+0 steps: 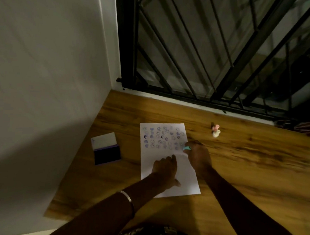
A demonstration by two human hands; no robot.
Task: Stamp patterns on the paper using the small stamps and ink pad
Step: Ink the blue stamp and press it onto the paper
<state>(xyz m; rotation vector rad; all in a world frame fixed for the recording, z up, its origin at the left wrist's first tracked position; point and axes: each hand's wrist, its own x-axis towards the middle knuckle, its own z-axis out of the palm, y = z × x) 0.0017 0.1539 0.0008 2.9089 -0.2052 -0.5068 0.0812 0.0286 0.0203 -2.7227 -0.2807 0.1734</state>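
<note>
A white sheet of paper lies on the wooden floor, its upper half covered with several rows of small purple stamped faces and hearts. My right hand is closed around a small teal stamp, held down at the paper's right edge beside the lowest row of prints. My left hand rests palm down on the blank lower part of the sheet, fingers spread a little, holding nothing. The open ink pad, dark purple with its white lid folded back, sits on the floor left of the paper.
Two more small stamps, one pink and one cream, lie on the wooden floor to the upper right of the paper. A white wall runs along the left. A black metal window grille stands behind.
</note>
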